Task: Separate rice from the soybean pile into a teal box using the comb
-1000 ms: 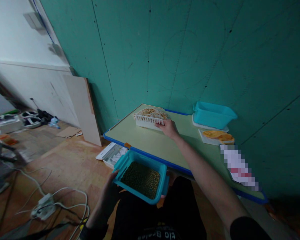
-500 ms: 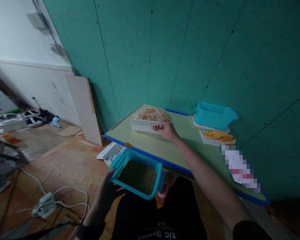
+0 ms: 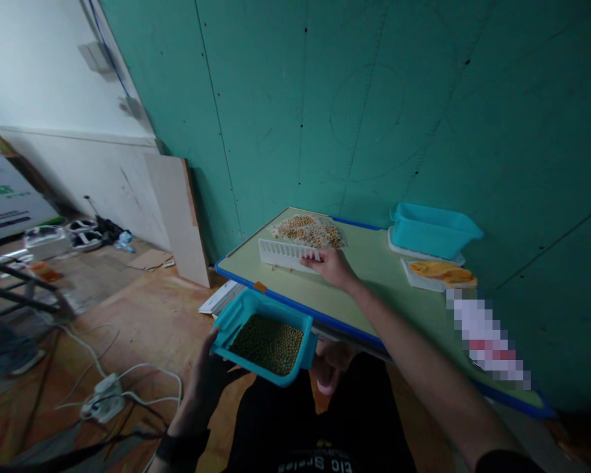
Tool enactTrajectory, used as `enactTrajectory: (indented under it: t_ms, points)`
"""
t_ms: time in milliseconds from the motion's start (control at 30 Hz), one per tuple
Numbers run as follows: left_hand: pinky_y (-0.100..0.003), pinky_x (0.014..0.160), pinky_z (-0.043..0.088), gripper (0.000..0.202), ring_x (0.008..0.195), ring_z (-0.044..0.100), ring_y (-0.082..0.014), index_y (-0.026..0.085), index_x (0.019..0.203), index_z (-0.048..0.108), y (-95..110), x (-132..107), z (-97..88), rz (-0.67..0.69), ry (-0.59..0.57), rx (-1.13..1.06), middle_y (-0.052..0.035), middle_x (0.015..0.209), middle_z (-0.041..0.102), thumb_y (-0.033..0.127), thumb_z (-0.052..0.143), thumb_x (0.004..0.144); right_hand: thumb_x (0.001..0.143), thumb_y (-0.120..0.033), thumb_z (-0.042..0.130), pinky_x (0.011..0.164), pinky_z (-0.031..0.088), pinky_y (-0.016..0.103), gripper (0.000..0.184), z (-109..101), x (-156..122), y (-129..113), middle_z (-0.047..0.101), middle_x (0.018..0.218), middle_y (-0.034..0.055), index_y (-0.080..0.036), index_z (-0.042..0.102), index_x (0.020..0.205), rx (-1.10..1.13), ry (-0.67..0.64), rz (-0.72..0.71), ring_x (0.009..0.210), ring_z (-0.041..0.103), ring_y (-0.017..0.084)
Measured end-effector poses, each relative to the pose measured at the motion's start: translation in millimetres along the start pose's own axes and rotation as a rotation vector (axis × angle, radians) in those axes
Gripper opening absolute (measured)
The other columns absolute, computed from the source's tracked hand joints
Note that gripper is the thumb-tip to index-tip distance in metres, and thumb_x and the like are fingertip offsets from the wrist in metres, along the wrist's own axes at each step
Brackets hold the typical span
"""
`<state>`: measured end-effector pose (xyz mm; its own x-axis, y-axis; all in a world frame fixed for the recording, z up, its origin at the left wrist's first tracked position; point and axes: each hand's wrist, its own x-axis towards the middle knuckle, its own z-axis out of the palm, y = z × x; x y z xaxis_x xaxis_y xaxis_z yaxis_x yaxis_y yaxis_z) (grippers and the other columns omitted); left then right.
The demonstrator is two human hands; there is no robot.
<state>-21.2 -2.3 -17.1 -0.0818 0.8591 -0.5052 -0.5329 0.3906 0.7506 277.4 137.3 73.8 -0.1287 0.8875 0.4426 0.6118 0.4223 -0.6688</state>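
Note:
My left hand [image 3: 207, 383] grips the left end of a teal tub of green beans [image 3: 263, 338], held over my lap below the table's front edge. My right hand [image 3: 331, 265] reaches across the table and holds the near rim of a white slotted basket [image 3: 285, 253]. A heap of tan beans [image 3: 309, 230] lies on the tabletop just behind that basket. The basket stands apart from the heap, nearer to me.
The pale green table with a blue edge [image 3: 295, 305] stands against a teal wall. At its back right sit an empty teal tub [image 3: 432, 230] on a white lid and a white tray with orange pieces [image 3: 440, 273]. Cables and a power strip [image 3: 103, 404] lie on the wooden floor at left.
My right hand has pulled the white basket toward me, leaving the tan beans heaped on the table behind it. The teal tub has risen and shifted slightly left.

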Motion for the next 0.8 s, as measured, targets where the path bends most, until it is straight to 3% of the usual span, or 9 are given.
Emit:
enactTrajectory:
  t_ms: [167, 300, 467, 800]
  points:
    - [-0.051, 0.08, 0.06, 0.04, 0.096, 0.071, -0.0352, 0.021, 0.113, 0.071, 2, -1, 1.0, 0.038, -0.02, 0.023, -0.0132, 0.1, 0.077, 0.05, 0.063, 0.087, 0.082, -0.033, 0.075, 0.054, 0.036, 0.021, 0.021, -1, -5, -6, 0.076, 0.073, 0.003, -0.014, 0.082, 0.086, -0.022, -0.049, -0.03, 0.063, 0.063, 0.015]
    - [-0.05, 0.079, 0.06, 0.047, 0.101, 0.071, -0.0361, 0.021, 0.12, 0.068, 7, 4, -0.9, 0.009, -0.016, 0.037, -0.0125, 0.099, 0.078, 0.052, 0.063, 0.086, 0.084, -0.033, 0.072, 0.054, 0.032, 0.021, 0.022, -3, -9, -11, 0.075, 0.071, 0.0042, -0.014, 0.082, 0.087, -0.134, -0.079, -0.05, 0.064, 0.062, 0.015]
    - [-0.05, 0.079, 0.06, 0.053, 0.098, 0.07, -0.0353, 0.018, 0.119, 0.069, 13, 11, -1.7, 0.017, -0.09, 0.087, -0.0136, 0.103, 0.077, 0.058, 0.06, 0.086, 0.086, -0.034, 0.07, 0.053, 0.03, 0.021, 0.023, -6, -16, -21, 0.073, 0.068, 0.0042, -0.014, 0.082, 0.085, -0.194, -0.119, -0.049, 0.063, 0.062, 0.015]
    - [-0.05, 0.075, 0.061, 0.059, 0.087, 0.069, -0.0323, 0.017, 0.121, 0.067, 18, 22, -1.2, 0.005, -0.125, 0.118, -0.0134, 0.1, 0.076, 0.063, 0.059, 0.086, 0.092, -0.037, 0.065, 0.056, 0.039, 0.022, 0.027, -8, -43, -35, 0.079, 0.079, 0.004, -0.018, 0.081, 0.102, -0.081, -0.174, -0.075, 0.067, 0.07, 0.017]
